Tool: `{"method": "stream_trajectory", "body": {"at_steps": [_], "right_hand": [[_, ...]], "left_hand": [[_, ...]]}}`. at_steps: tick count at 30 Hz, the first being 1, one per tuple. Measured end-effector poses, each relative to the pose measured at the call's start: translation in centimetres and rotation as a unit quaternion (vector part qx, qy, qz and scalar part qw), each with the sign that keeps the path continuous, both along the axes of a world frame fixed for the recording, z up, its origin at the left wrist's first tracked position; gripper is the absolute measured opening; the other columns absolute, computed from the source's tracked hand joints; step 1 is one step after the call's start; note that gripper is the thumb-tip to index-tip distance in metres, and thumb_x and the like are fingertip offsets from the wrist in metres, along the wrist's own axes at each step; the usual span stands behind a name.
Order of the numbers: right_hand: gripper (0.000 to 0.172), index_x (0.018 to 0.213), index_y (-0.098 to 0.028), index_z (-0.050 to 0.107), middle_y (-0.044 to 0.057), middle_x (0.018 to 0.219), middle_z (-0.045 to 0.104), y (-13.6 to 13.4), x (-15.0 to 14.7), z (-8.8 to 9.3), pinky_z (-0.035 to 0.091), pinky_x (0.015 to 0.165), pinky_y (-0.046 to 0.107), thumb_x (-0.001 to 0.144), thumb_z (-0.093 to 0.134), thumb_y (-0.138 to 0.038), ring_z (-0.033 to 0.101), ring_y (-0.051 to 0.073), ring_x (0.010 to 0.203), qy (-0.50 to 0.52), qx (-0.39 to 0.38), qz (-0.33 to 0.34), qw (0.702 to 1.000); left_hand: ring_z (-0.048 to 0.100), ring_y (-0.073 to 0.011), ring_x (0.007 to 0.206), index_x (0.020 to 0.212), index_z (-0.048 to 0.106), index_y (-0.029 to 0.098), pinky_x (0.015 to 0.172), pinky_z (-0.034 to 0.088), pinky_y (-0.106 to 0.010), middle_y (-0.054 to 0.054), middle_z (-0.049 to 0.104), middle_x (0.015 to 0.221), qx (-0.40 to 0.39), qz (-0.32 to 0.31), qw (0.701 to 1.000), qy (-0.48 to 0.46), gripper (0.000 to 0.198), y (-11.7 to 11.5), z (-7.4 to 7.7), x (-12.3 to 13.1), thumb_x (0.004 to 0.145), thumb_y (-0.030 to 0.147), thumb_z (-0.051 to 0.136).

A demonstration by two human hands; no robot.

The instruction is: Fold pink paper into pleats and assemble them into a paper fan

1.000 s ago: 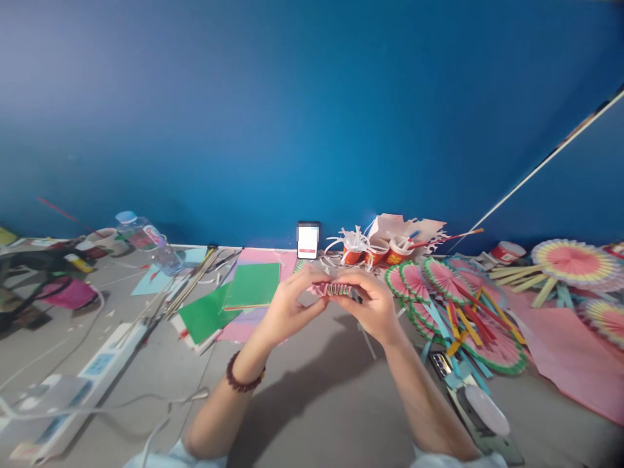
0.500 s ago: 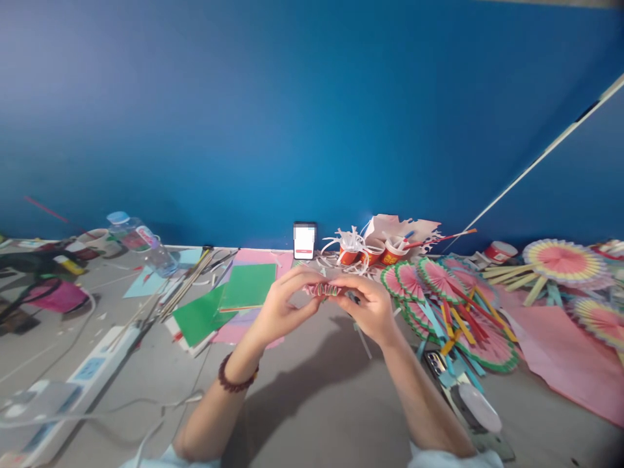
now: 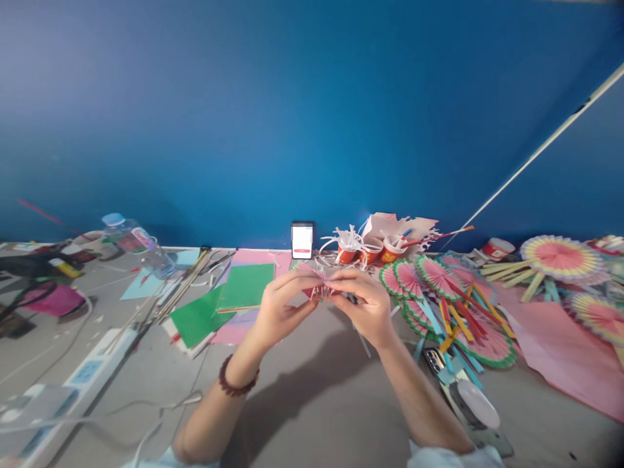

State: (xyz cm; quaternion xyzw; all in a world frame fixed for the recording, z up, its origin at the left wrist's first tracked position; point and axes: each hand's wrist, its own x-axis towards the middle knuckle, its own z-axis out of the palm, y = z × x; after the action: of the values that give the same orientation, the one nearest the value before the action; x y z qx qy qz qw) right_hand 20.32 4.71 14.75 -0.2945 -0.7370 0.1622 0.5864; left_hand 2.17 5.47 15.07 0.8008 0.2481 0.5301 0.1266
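Note:
Both hands meet above the grey table (image 3: 316, 403) and pinch a small pleated paper piece (image 3: 319, 290), pink with green edges. My left hand (image 3: 283, 305) grips its left end with fingers curled; a dark bead bracelet sits on that wrist. My right hand (image 3: 365, 305) closes on the right end. The pleats are pressed tight between the fingertips, so little of the paper shows.
Green and pink paper sheets (image 3: 244, 286) lie left of the hands. Finished paper fans (image 3: 448, 305) pile up at the right. A phone (image 3: 302, 239), red paper cups (image 3: 370, 250), a water bottle (image 3: 139, 244) and a power strip (image 3: 82, 374) are also on the table.
The hands have pushed the pleated paper together, so it is shorter and more bunched than a second ago. They also sit slightly higher in view.

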Motion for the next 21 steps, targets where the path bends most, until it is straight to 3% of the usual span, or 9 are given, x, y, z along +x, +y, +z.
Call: {"method": "stream_trajectory", "body": {"at_steps": [5,21], "right_hand": [[0.025,0.103,-0.027,0.07,0.005,0.094,0.07,-0.22,-0.23,0.03,0.056,0.072,0.029,0.08,0.068,-0.016,0.067,0.017,0.085,0.002,-0.011,-0.017,1.0],[0.009,0.086,-0.026,0.071,0.004,0.09,0.068,0.35,0.51,-0.02,0.053,0.078,0.033,0.08,0.067,-0.02,0.065,0.018,0.084,0.003,-0.04,0.008,0.999]], "left_hand": [[0.065,-0.0163,0.089,0.102,0.063,0.02,0.077,0.054,-0.028,-0.008,0.069,0.097,0.008,0.002,1.0,0.004,0.024,-0.07,-0.02,0.02,0.08,0.009,0.061],[0.066,-0.0149,0.081,0.102,0.063,0.018,0.074,0.054,-0.026,-0.007,0.07,0.092,-0.056,0.004,0.998,0.043,0.018,-0.19,-0.19,-0.11,0.084,0.015,0.059]]}}
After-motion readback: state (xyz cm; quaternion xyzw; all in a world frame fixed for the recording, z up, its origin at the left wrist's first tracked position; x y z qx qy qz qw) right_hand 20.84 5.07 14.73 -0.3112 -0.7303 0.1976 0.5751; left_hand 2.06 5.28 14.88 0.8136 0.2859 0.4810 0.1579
